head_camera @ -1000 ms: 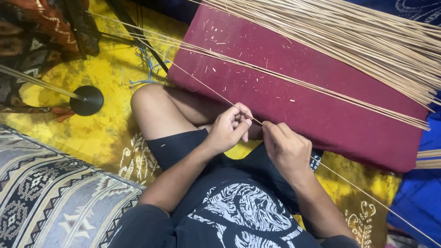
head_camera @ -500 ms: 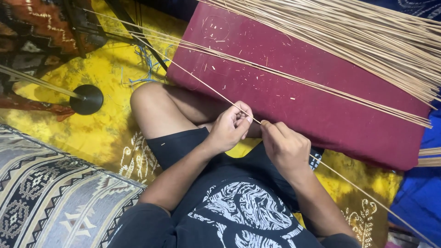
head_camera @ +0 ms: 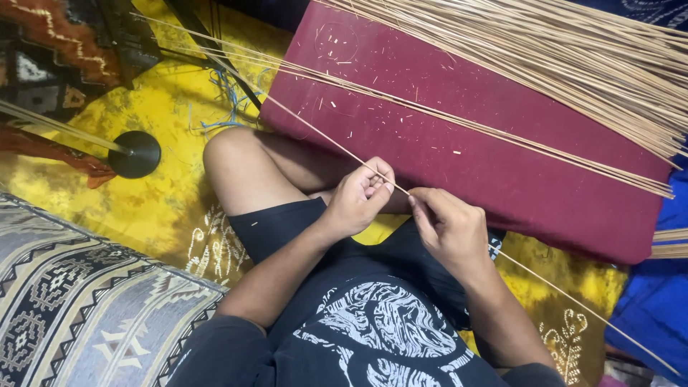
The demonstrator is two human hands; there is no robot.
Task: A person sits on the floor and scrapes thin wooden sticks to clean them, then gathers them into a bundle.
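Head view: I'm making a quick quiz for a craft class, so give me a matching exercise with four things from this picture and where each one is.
Things:
1. thin stick
2. stick bundle
3. round black base
4. patterned cushion

Places:
A. spread over the maroon mat, upper right
B. lower left corner
C. pinched between left hand and right hand
D. on the yellow cloth, at the left

Pairs: 1-C, 2-A, 3-D, 4-B
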